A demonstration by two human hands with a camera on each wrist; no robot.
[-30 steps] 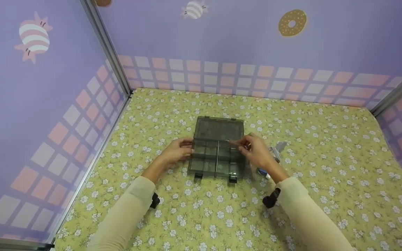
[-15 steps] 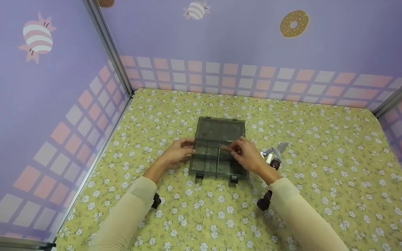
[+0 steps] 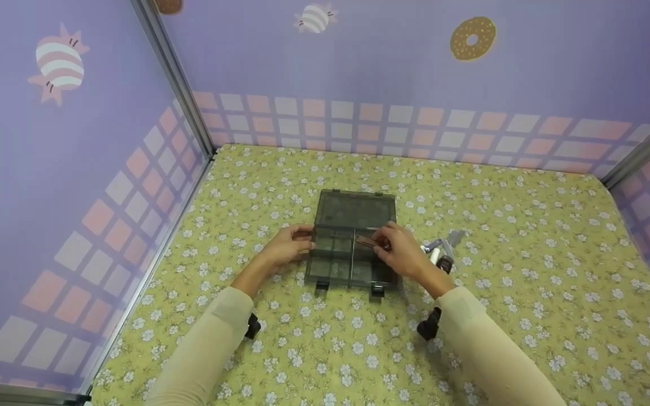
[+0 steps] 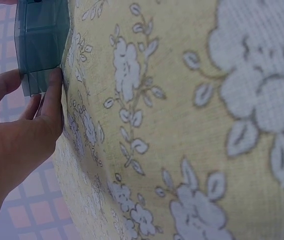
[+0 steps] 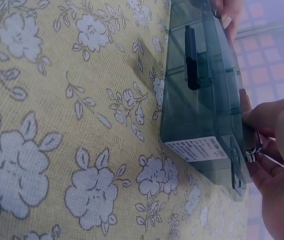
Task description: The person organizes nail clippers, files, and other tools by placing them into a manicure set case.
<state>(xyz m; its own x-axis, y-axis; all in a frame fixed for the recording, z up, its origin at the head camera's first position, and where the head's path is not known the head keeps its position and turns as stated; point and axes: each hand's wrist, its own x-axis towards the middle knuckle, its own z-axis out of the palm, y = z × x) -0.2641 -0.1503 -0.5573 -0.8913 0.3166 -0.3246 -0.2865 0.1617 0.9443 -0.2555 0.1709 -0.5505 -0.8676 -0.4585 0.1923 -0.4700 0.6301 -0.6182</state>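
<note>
A smoky dark plastic compartment box lies with its lid folded back, divided inside by thin walls. My left hand rests its extended fingertips and thumb against the box's left side; the left wrist view shows them at the box's corner. My right hand reaches over the right side of the box. Between thumb and fingers it pinches a slim, flat pinkish-brown piece with a shiny metal end, held above a rear right compartment. The right wrist view shows this hand beside the upper rim.
Several small things, among them a white tube and a dark round piece, lie right of the box, partly behind my right wrist. Two black latches stick out in front. A flowered cloth covers the table; patterned walls enclose it.
My right hand has moved left over the box with the pinkish-brown piece, then kept nearly still. More of the small things on the right show now. My left hand has stayed at the box's side.
</note>
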